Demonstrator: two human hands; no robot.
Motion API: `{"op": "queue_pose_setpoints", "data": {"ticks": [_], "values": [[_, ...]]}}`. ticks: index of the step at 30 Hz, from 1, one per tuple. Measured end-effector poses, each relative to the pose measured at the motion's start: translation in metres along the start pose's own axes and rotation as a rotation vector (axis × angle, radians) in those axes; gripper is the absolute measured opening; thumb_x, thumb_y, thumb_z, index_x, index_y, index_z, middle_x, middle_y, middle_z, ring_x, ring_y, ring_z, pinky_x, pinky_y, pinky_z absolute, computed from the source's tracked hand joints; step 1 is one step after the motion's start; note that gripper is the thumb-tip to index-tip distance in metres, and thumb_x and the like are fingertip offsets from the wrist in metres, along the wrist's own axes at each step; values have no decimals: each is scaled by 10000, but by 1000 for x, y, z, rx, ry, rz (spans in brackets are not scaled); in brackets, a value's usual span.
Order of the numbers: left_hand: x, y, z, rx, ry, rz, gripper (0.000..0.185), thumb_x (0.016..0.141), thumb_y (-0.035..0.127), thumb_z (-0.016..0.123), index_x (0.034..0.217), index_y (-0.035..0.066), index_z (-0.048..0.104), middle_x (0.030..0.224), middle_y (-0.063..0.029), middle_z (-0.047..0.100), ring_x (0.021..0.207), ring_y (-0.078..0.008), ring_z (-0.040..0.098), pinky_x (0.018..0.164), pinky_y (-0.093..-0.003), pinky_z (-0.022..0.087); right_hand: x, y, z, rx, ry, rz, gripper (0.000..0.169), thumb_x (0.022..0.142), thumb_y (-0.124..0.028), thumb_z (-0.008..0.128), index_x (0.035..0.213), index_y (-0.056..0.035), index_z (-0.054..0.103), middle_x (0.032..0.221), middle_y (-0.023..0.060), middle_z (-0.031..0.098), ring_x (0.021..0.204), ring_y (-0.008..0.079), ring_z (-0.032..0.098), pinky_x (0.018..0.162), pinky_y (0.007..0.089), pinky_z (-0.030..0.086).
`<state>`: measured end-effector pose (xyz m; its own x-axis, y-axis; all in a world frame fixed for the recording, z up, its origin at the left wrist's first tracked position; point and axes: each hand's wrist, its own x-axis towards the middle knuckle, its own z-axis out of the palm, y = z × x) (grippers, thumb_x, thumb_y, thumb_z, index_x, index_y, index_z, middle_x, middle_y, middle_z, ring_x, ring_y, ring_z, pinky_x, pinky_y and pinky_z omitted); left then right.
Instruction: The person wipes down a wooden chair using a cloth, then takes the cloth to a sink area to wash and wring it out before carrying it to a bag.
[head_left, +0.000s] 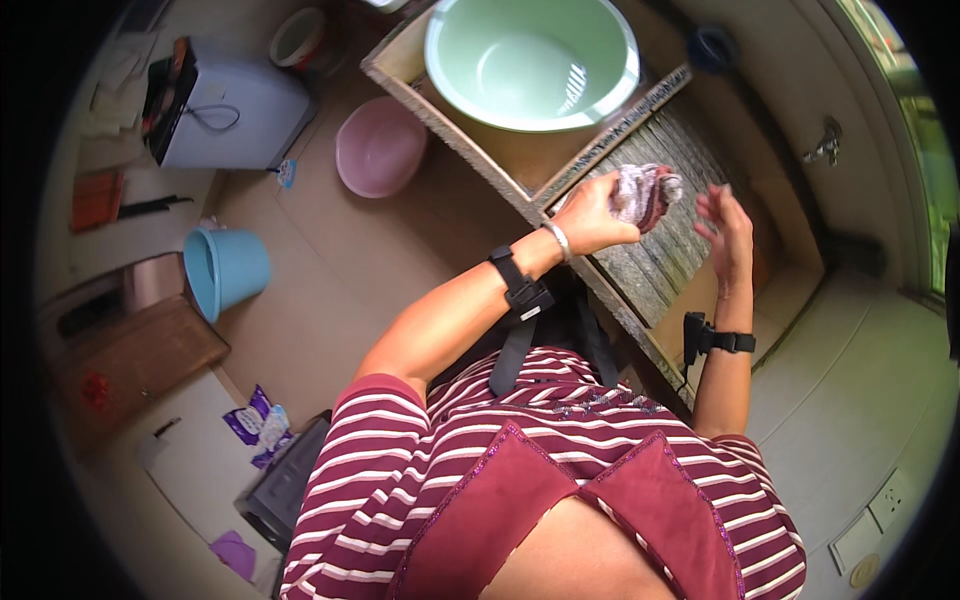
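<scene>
My left hand (596, 215) grips a crumpled, bunched cloth (646, 196) in white and dark red, above the grey ribbed washboard surface (652, 262) of a stone sink. To the right of the cloth, my right hand (724, 225) is raised with its fingers apart and holds nothing. A pale green plastic basin (536, 64) rests over the sink's other compartment, beyond my left hand. Whether the cloth touches the ribbed surface I cannot tell.
A wall tap (826, 142) is at the right. On the floor to the left are a pink basin (381, 148) and a white appliance (236, 109). A blue bucket (229, 270) stands farther left, by a brown cabinet (142, 360). The sink's rim (457, 142) runs diagonally before me.
</scene>
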<state>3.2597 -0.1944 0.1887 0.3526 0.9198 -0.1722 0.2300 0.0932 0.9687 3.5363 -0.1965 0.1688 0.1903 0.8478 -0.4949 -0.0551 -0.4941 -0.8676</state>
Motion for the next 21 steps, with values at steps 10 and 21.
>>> {"op": "queue_pose_setpoints", "data": {"ticks": [10,21], "values": [[-280,-98,-164,-459,492,-108,416,663,49,779,1043,43,609,861,-1,638,773,-108,619,681,-287,534,-102,71,86,-1591,125,-383,330,779,-305,768,1006,-70,726,1184,177,587,1189,397,500,926,546,474],[-618,-155,-231,-528,1340,-134,293,681,-4,743,950,14,628,752,-18,635,552,-96,569,450,-265,468,-56,171,312,-1960,-767,-1428,114,776,-198,662,740,-111,727,788,137,714,736,322,695,638,447,561]]}}
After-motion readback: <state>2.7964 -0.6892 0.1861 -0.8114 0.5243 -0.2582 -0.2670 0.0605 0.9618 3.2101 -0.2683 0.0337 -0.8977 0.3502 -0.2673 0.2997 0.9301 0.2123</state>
